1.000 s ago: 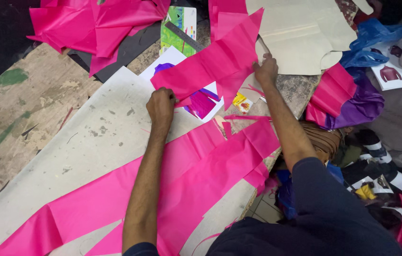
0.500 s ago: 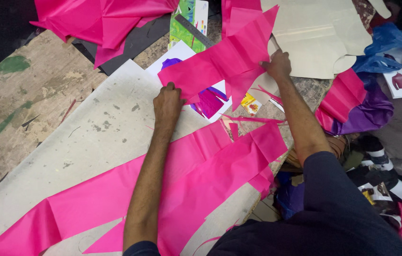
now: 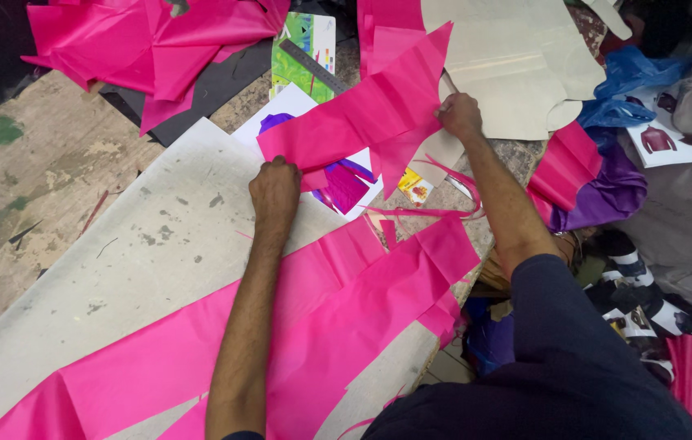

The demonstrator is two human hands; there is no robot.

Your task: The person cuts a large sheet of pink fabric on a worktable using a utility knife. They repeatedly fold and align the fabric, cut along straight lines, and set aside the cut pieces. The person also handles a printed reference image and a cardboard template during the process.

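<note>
Hands stretch a pink fabric piece (image 3: 362,122) across the table's far middle: the left hand (image 3: 274,189) is closed, pinching its near-left corner, the right hand (image 3: 460,114) closed on its far-right edge. Done well, I judge, tension stays even so the fabric lies flat over the printed sheet (image 3: 346,183).

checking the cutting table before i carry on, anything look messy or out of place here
Yes. Thin pink offcut strips trail loose by the table's edge, and a crumpled pink fabric heap sits at the far end. The pink piece held between the left hand and right hand lies askew.
</note>
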